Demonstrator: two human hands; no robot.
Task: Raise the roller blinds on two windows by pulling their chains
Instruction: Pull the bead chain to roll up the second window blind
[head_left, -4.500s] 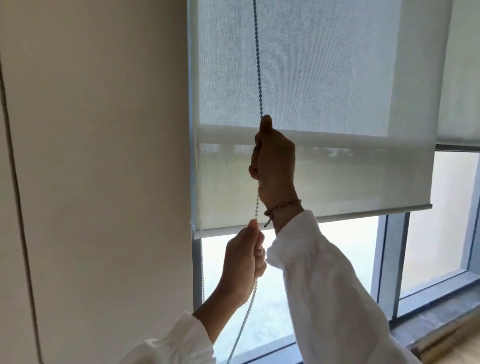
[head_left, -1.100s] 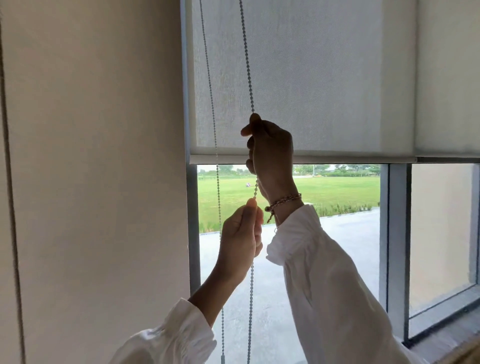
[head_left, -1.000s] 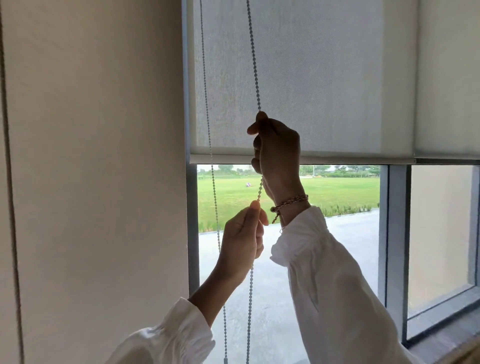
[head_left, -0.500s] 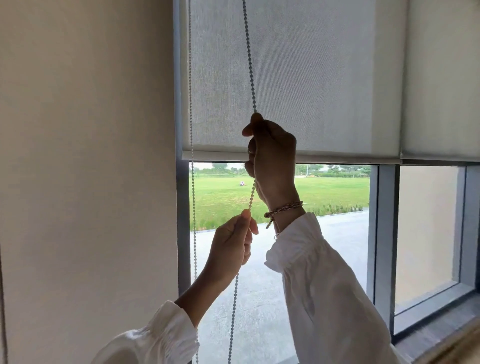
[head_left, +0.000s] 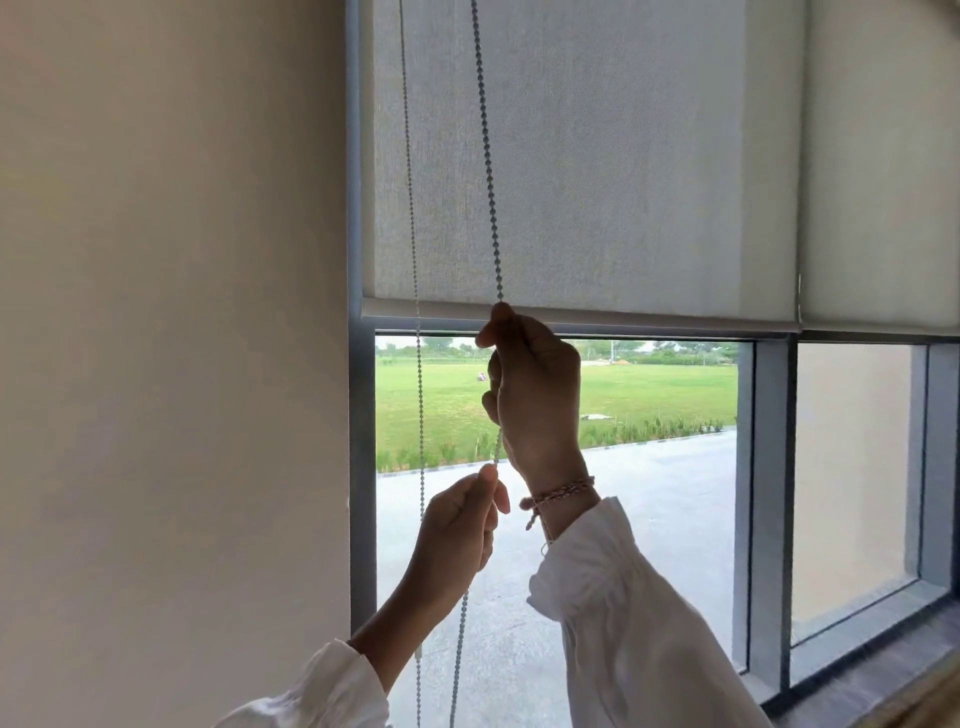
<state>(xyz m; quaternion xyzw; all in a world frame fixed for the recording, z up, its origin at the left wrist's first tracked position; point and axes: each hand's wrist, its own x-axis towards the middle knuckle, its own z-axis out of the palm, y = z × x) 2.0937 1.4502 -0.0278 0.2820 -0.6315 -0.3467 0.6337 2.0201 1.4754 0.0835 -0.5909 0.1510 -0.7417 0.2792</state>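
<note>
A grey roller blind (head_left: 597, 156) covers the upper half of the left window, its bottom bar (head_left: 649, 317) level with my upper hand. A bead chain (head_left: 485, 156) hangs in front of it in two strands. My right hand (head_left: 535, 384) is shut on the right strand just below the bar. My left hand (head_left: 460, 530) pinches the same strand lower down. The other strand (head_left: 410, 208) hangs free to the left. A second blind (head_left: 883, 156) on the right window sits at about the same height.
A plain cream wall (head_left: 171, 364) fills the left side. A grey window frame post (head_left: 769, 493) separates the two panes, and a dark sill (head_left: 883, 649) runs along the lower right. Grass and pavement show through the glass.
Since 4.5 s ago the left blind has risen well above its former level, uncovering the view outside. Over the last second both hands have stayed on the chain, one above the other.
</note>
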